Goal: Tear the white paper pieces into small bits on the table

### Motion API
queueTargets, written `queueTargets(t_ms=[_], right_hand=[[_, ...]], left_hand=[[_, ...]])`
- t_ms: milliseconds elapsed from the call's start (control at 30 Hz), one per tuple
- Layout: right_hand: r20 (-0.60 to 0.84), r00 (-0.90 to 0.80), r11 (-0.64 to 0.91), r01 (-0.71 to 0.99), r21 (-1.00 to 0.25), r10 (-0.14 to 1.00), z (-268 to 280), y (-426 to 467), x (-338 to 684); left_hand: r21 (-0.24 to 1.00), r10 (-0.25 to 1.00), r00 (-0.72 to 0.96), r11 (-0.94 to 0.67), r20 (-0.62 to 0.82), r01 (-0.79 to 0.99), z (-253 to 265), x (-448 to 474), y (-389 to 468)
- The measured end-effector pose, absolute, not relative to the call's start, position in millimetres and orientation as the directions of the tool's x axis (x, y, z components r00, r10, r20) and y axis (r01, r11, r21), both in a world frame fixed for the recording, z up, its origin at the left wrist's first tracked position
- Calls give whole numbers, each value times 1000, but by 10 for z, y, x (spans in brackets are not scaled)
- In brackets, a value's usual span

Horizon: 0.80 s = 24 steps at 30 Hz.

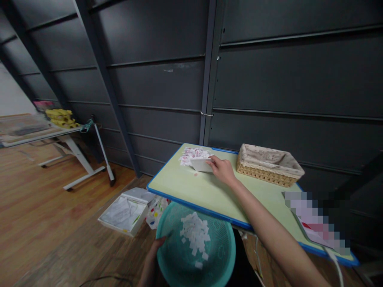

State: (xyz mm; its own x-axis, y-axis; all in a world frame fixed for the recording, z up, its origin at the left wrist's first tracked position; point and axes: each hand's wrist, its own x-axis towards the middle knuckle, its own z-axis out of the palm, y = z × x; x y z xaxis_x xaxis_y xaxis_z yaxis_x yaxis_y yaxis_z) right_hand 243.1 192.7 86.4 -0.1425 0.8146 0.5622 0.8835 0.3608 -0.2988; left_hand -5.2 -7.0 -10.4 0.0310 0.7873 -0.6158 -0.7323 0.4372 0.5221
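Observation:
My right hand [222,169] is closed on a flat white card-like piece [201,164], held on edge over the table. Right behind that piece lies a pile of small white paper pieces with reddish marks [191,153]. Below the table's front edge, my left hand [155,249] grips the left rim of a green plastic basket [230,255], its thumb over the rim and the other fingers hidden. Many small white paper squares [194,231] lie inside the basket.
The pale yellow table [179,183] has a blue edge. On it stand a lined wicker basket [263,175] and, at right, a partly blurred-out flat object [314,223]. An open white box [125,211] sits on the floor. Another table [26,137] stands far left; a dark panelled wall rises behind.

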Motion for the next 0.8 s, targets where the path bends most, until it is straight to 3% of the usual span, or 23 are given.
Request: queueTargets(t_ms=[300, 467, 600, 800], right_hand=[[558, -157, 398, 851, -342, 815, 893, 1937, 2438], [552, -199, 502, 721, -477, 810, 873, 1951, 2421], [581, -115, 503, 651, -568, 805, 876, 1975, 2444], [576, -84, 468, 683, -561, 813, 882, 1955, 2426]], left_hand=[[596, 752, -91, 436, -653, -675, 121, 108, -107], [613, 772, -71, 442, -632, -655, -42, 53, -95], [633, 818, -37, 415, -575, -653, -134, 14, -97], [671, 820, -89, 394, -565, -627, -89, 42, -88]])
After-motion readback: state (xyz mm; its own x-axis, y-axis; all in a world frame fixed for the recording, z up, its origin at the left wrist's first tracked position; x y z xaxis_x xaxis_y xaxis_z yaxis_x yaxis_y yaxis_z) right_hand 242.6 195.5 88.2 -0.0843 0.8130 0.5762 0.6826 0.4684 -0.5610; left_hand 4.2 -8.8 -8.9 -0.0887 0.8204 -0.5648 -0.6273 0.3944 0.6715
